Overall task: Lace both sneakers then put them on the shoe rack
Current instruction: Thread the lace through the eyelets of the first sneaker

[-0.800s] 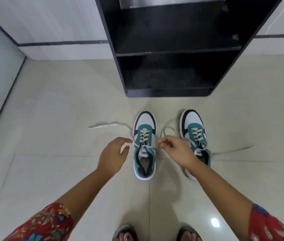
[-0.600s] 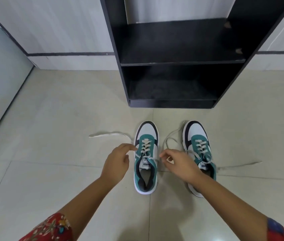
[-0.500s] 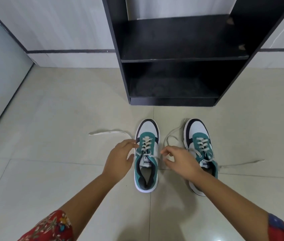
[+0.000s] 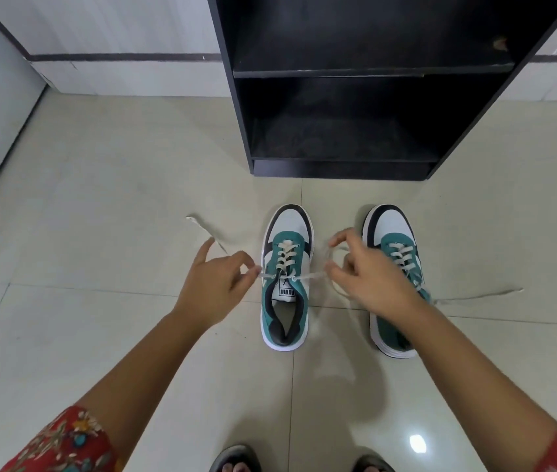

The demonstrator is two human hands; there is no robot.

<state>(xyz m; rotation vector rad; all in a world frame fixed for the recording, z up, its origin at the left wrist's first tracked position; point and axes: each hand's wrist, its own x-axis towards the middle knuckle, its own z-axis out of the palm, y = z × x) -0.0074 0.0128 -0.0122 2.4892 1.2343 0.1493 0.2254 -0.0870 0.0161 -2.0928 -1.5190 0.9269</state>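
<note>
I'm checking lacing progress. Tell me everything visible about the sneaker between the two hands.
The left sneaker is teal, white and black with a white sole, suede-like on the teal panels. It stands upright on the tiled floor, toe toward the black shoe rack. Cream laces cross its eyelets; the left hand and right hand each pinch one lace end, pulled sideways.

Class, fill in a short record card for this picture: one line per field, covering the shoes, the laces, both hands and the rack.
Left sneaker: upright on the floor tiles, laced, ends untied
Right sneaker: beside it, apart, laced, lace end trailing right
Lace: pulled out sideways from the left sneaker's top eyelets
Left hand: pinching one lace end
Right hand: pinching the other end, which loops over its fingers
Shoe rack: black, beyond the toes, the visible shelves hold no shoes
Stage: lacing done or nearly so, neither sneaker on the rack
</note>
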